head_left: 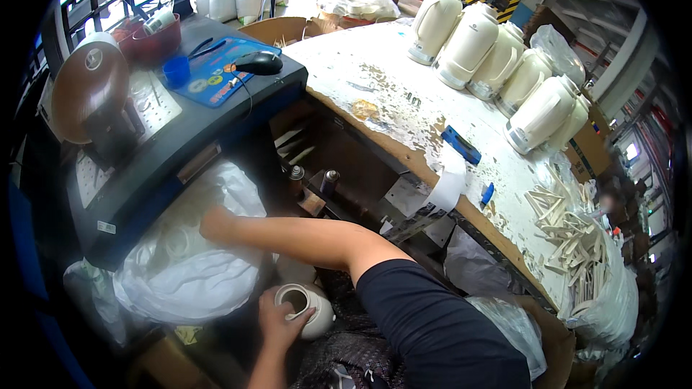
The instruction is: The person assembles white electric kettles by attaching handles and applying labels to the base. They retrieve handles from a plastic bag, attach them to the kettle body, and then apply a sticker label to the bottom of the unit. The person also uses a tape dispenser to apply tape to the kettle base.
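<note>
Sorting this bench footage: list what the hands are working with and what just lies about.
In hand: left hand grips cream flask body; right hand reaches into white plastic bag.
Lying about: computer mouse, blue cup, finished cream flasks, pile of cream strips.

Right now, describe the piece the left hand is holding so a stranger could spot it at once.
Start at the long paint-flecked workbench, then drop to the dark gap below its near edge, beside the big white plastic bag. There the left hand grips a small cream round-bodied vessel by its open mouth. Unlike the tall lidded jugs on the bench, it is squat and lidless.
</note>
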